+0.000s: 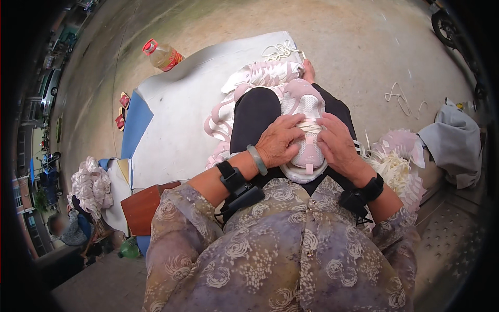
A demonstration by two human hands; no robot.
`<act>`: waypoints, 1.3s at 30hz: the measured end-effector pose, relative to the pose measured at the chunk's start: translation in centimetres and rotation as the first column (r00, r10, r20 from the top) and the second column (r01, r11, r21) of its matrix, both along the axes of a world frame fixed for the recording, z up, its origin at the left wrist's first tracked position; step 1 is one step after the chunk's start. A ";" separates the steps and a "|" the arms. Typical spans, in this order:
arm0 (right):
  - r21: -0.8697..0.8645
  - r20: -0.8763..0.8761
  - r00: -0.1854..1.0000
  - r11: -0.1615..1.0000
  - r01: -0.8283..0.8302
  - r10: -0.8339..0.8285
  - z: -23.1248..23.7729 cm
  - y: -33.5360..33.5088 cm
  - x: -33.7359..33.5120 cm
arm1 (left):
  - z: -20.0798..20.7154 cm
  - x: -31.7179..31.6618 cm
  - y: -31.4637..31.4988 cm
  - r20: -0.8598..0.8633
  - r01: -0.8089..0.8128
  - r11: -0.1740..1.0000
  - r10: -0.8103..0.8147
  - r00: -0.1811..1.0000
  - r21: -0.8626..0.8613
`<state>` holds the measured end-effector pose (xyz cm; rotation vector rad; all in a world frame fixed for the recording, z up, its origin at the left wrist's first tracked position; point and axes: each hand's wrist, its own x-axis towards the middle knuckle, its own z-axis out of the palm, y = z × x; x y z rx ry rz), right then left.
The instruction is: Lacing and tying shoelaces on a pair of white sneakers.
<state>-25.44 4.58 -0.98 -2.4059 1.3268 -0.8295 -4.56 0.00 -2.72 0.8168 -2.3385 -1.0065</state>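
Note:
A pink-and-white shoe upper (306, 156) lies across my lap, its pink tongue tab toward me and its pink toe end pointing away. Cream shoelace (311, 126) crosses it in rows between my hands. My left hand (280, 140) is closed on the left edge of the lacing, fingers bent over it. On the opposite edge, my right hand (340, 141) grips with thumb and fingers; the fingertips partly hide the lace. More pink-and-white uppers (265, 74) are heaped beyond my knee and down its left side.
A white sheet (182, 99) covers the ground ahead, with loose laces (280, 50) at its far corner. Beside it stands a bottle with a red cap (162, 55). At my right are a lace bundle (392, 169) and a grey cloth (452, 140). Another person (73, 231) sits far left.

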 end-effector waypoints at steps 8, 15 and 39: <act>0.217 0.245 0.960 0.973 0.077 -0.131 -1.8 0.0 1.2 | -0.1 -0.2 -0.2 0.019 -0.002 1.000 0.002 1.000 0.017; 0.239 0.220 0.958 0.962 0.128 -0.182 -2.0 0.1 1.5 | 0.2 -0.8 -0.2 0.053 -0.016 0.999 0.017 0.998 -0.032; 0.163 0.144 0.953 0.957 0.242 -0.265 -0.4 0.3 -0.9 | 1.3 16.9 -1.7 0.631 -0.331 0.813 0.581 0.514 -0.478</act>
